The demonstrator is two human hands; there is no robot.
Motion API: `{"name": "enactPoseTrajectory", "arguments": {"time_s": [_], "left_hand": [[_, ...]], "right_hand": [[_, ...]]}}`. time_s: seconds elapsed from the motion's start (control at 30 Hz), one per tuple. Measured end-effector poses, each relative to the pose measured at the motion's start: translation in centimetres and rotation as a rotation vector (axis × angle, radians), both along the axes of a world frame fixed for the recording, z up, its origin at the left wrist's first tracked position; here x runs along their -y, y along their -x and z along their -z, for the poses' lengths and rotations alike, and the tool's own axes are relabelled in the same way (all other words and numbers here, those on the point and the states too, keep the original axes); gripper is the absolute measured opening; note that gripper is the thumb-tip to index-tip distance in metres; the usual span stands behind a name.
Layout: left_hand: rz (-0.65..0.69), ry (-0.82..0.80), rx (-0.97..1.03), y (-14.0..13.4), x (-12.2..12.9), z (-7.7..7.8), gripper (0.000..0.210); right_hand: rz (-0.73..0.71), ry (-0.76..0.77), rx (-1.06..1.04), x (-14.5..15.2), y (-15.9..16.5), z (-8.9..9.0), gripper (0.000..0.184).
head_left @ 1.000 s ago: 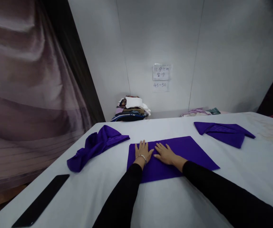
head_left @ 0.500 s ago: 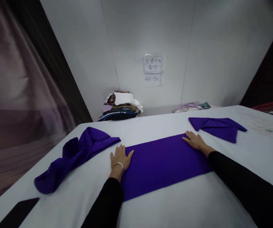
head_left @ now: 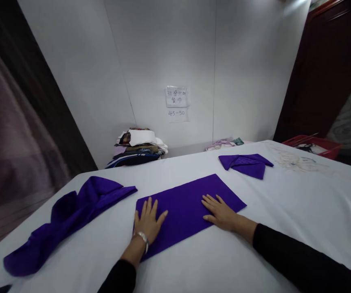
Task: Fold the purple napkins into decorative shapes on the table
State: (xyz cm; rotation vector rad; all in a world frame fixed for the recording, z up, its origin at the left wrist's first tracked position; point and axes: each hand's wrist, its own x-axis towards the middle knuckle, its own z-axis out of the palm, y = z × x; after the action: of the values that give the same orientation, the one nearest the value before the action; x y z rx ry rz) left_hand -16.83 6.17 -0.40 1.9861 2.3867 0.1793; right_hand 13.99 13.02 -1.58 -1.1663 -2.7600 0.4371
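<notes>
A purple cloth napkin (head_left: pixel 181 207) lies flat as a folded rectangle on the white-covered table in front of me. My left hand (head_left: pixel 148 221) rests palm down on its left end, fingers spread, a silver bracelet at the wrist. Toward the right part of the same napkin, my right hand (head_left: pixel 220 212) lies flat with its fingers stretched out. Beyond it sits a folded purple napkin (head_left: pixel 248 165) with pointed corners. To the left, a rumpled purple cloth (head_left: pixel 68 215) stretches diagonally across the table.
A pile of folded clothes (head_left: pixel 139 148) stands at the far edge by the wall, with a smaller heap of fabric (head_left: pixel 221 144) to its right. Two handwritten paper signs (head_left: pixel 177 97) hang on the wall. A red basket (head_left: pixel 331 148) is at the far right. A curtain (head_left: pixel 19 134) hangs on the left.
My right hand has moved from the napkin's far right edge inward and nearer to me. My left hand has shifted onto the napkin's left end. The view has turned to the right.
</notes>
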Motion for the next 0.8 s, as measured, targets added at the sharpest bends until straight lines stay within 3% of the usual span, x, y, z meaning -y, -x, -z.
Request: {"name": "enactPoseTrajectory", "arguments": {"time_s": [0.07,0.17,0.27,0.37,0.47,0.53,0.6,0.7,0.8], "left_hand": [[0.064,0.008,-0.016,-0.1,2.1,0.9,0.065],[-0.016,0.028,-0.037,2.0,4.4,1.7,0.055],[-0.138,0.044,-0.057,4.2,5.6,1.2,0.052],[-0.188,0.032,-0.075,3.0,6.0,0.4,0.057],[-0.052,0.040,-0.049,-1.7,6.1,0.0,0.067],[0.122,0.062,-0.010,-4.8,6.1,0.0,0.069],[0.202,0.085,0.012,-6.1,6.2,0.3,0.068],[0.158,0.103,0.018,-4.0,6.8,1.0,0.069],[0.029,0.072,0.016,0.8,7.6,1.8,0.069]], "right_hand": [[0.080,-0.014,0.029,0.4,-2.1,0.3,0.068],[0.283,-0.026,0.104,-0.7,-6.9,0.5,0.069],[0.438,-0.026,0.149,-1.6,-10.7,0.6,0.067],[0.516,-0.032,0.132,-1.1,-10.8,0.3,0.069],[0.413,-0.040,0.050,1.2,-6.8,-0.4,0.071],[0.220,-0.018,-0.015,3.3,-3.2,-0.9,0.070],[0.021,0.020,-0.052,4.9,-0.4,-1.4,0.069],[-0.071,0.050,-0.059,5.7,0.5,-1.6,0.068],[0.072,0.041,-0.037,4.4,-2.4,-1.6,0.069]]}}
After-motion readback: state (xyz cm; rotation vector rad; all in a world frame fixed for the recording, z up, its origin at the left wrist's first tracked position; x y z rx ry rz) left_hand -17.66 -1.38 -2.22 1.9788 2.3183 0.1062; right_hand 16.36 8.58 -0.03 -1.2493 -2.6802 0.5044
